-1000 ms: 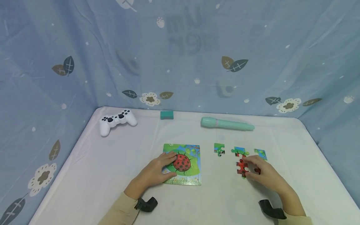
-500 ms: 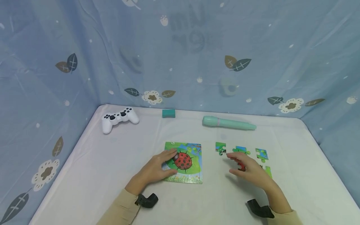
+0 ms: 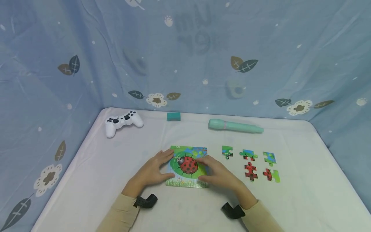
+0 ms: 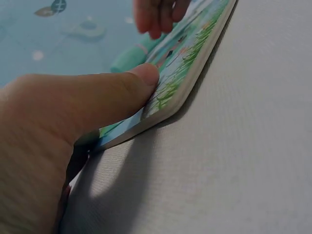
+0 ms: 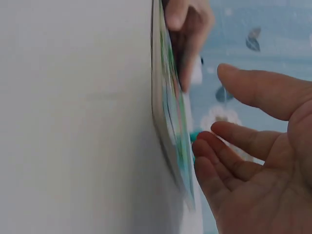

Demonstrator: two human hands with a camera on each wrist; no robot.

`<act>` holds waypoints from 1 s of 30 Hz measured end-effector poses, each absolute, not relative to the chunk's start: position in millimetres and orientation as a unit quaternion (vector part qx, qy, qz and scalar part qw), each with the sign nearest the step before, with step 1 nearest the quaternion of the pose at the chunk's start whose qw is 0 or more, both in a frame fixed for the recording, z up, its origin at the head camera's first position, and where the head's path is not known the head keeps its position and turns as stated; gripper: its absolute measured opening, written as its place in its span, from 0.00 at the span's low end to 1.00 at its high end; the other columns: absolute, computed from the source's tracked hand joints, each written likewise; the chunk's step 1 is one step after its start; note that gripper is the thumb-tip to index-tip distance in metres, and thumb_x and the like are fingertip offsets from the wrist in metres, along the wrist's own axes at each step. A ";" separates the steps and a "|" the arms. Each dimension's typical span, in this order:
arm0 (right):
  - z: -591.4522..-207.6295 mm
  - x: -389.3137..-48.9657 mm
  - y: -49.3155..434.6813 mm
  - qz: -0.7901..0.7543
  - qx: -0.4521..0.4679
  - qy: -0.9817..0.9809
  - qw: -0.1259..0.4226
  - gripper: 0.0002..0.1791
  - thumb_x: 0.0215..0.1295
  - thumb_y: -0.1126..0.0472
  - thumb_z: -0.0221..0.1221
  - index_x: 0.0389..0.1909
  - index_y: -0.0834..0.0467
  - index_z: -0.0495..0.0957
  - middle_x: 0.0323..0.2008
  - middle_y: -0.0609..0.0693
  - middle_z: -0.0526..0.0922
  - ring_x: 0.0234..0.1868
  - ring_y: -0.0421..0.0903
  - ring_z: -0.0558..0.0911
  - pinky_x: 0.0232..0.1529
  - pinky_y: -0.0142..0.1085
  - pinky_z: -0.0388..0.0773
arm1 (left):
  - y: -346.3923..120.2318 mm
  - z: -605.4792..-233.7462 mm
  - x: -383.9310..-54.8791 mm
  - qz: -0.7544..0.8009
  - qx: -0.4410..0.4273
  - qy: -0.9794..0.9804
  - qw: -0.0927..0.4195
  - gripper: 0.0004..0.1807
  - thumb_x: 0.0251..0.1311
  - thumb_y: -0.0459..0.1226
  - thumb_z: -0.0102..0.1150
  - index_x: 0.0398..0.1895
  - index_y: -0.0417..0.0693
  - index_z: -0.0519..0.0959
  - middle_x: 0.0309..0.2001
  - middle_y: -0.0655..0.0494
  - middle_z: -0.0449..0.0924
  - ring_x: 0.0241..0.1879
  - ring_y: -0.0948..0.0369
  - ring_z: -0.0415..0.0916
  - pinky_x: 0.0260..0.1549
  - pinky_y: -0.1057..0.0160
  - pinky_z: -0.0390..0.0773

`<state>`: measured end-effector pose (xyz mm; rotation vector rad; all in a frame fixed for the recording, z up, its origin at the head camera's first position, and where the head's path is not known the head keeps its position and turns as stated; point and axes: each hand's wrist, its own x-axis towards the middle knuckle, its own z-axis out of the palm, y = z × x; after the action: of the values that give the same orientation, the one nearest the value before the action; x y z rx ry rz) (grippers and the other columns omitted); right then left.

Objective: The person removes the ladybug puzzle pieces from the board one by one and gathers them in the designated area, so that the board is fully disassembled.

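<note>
A white cloth-covered table (image 3: 95, 180) stands inside blue curtains printed with leaves and flowers (image 3: 58, 48). Near its middle lies the square cardboard ladybird puzzle board (image 3: 187, 167), green and blue with a red spotted beetle, flat on the cloth with its front-left corner a little raised in the left wrist view. At the back rest a white game controller (image 3: 123, 122), a long mint-green pen-shaped device (image 3: 235, 126) and a small teal block (image 3: 173, 116).

The left hand (image 3: 153, 171) grips the board's left edge, fingers laid on the picture and the thumb (image 4: 97, 97) pressed against the near rim. The right hand (image 3: 218, 172) is spread over the board's right side, fingers relaxed and holding nothing; the right wrist view shows its fingertips (image 5: 207, 156) just beside the board's edge, and whether they touch it I cannot tell.

To the right of the board, well apart from both hands, five loose jigsaw pieces (image 3: 250, 162) lie in two rows.

As I judge it, pieces are being lifted out of the board, and the step in hand is reaching for the next one. That calls for the left hand steadying the board while the right works a fingertip under a piece's edge.
</note>
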<state>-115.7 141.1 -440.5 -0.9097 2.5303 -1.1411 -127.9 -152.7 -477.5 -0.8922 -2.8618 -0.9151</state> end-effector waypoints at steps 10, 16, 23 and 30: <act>-449.0 -130.1 88.4 -0.391 -0.302 0.861 0.122 0.30 0.61 0.57 0.63 0.62 0.64 0.68 0.56 0.56 0.73 0.50 0.47 0.73 0.48 0.40 0.76 | -154.8 -480.1 -125.7 -0.288 -0.289 -0.913 -0.001 0.42 0.52 0.58 0.62 0.65 0.43 0.69 0.70 0.54 0.61 0.69 0.44 0.57 0.66 0.44 0.62; -456.3 -128.4 77.2 -0.379 -0.288 0.875 0.087 0.27 0.59 0.59 0.64 0.59 0.63 0.71 0.56 0.56 0.69 0.50 0.46 0.71 0.46 0.38 0.77 | -155.1 -477.7 -128.3 -0.274 -0.299 -0.914 0.009 0.42 0.52 0.58 0.63 0.65 0.41 0.69 0.70 0.52 0.63 0.69 0.47 0.59 0.67 0.46 0.62; -457.3 -126.6 72.3 -0.385 -0.273 0.880 0.058 0.24 0.57 0.61 0.66 0.54 0.62 0.74 0.52 0.55 0.71 0.49 0.46 0.70 0.42 0.36 0.76 | -154.4 -474.4 -129.9 -0.275 -0.294 -0.915 -0.004 0.42 0.51 0.56 0.64 0.65 0.40 0.69 0.70 0.52 0.62 0.70 0.49 0.58 0.68 0.48 0.60; -457.5 -126.0 68.5 -0.378 -0.263 0.886 0.058 0.23 0.56 0.61 0.66 0.52 0.62 0.74 0.51 0.55 0.70 0.47 0.45 0.69 0.42 0.37 0.74 | -153.6 -475.2 -128.3 -0.284 -0.285 -0.915 -0.012 0.43 0.51 0.57 0.64 0.65 0.40 0.68 0.70 0.52 0.62 0.70 0.48 0.57 0.68 0.46 0.60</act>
<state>-126.0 68.5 -457.5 -0.7983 2.6844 -1.1441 -128.3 -153.6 -475.2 -0.9040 -2.8983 -0.8985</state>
